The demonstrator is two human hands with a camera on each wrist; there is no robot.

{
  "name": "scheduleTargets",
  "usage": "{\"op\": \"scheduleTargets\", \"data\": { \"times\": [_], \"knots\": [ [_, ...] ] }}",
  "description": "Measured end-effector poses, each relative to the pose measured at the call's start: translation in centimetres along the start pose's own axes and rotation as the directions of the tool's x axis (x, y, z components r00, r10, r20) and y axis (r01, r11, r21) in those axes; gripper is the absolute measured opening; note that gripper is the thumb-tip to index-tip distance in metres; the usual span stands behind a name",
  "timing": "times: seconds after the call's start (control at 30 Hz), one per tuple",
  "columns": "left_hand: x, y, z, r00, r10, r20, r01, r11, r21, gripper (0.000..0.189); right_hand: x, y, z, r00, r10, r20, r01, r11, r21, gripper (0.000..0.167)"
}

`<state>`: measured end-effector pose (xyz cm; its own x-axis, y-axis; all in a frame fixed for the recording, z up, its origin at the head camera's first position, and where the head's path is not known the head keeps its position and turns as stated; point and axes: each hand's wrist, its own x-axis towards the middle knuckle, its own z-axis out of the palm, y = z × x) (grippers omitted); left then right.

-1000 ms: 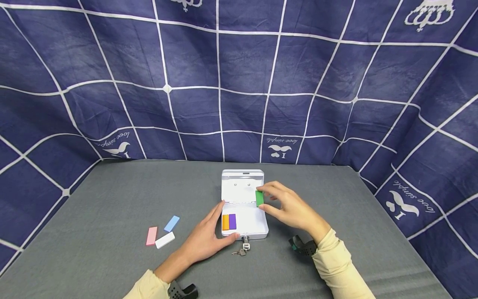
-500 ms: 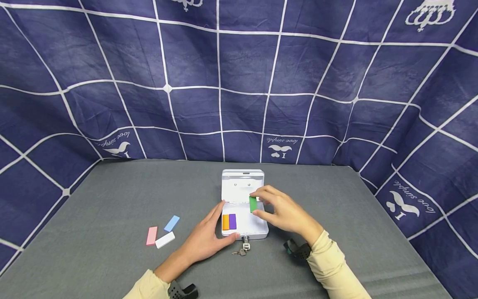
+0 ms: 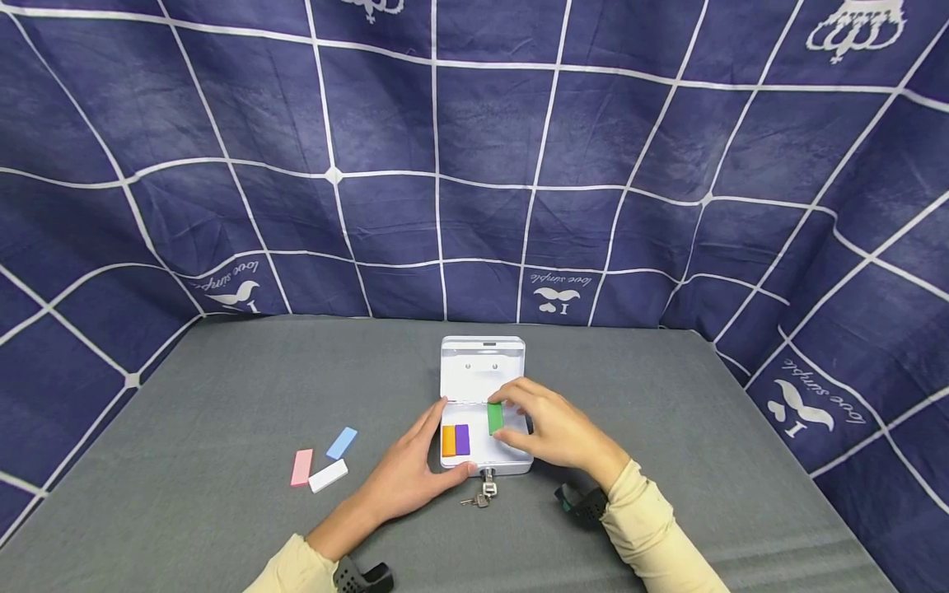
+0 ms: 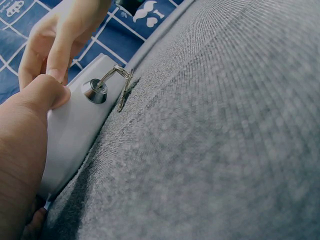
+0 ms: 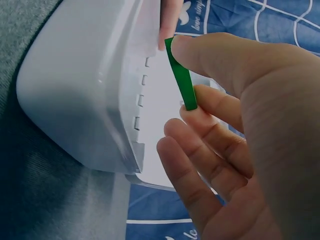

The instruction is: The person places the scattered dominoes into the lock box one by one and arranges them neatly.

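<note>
While my left hand (image 3: 404, 469) rests, fingers straight, against the white lockbox (image 3: 515, 470), the white block (image 3: 328, 476), pink block (image 3: 301, 468) and blue block (image 3: 341, 443) lie outside, apparently not yet placed. The orange block (image 3: 448, 441) and purple block (image 3: 462, 440) are already inside, side by side. Beyond them, my right hand (image 3: 554, 427) pinches the green block (image 3: 495, 419) over the lockbox's bottom; whether it touches, I cannot tell, because my hand partly hides this place.

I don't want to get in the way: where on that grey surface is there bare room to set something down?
Right of the right hand and left of the pink block, both out to the blue cloth. It is crowded at the white box, with the left hand, green block and keys.
</note>
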<state>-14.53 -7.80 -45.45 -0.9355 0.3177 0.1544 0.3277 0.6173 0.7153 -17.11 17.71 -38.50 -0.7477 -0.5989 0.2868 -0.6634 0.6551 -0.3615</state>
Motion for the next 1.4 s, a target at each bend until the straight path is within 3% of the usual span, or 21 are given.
{"op": "scheduleTargets", "data": {
  "times": [0.73,1.4],
  "knots": [
    [-0.1,-0.1,-0.1,1.0,0.01,-0.005,-0.01,1.0,-0.011,0.105,0.4,0.0,2.0,1.0,-0.012,0.018,0.011,1.0,0.022,0.039],
    [-0.1,-0.1,0.0,1.0,0.013,-0.005,-0.013,1.0,-0.001,0.105,0.5,-0.4,2.8,0.999,-0.017,0.042,0.018,1.0,-0.021,0.047]
  ]
}}
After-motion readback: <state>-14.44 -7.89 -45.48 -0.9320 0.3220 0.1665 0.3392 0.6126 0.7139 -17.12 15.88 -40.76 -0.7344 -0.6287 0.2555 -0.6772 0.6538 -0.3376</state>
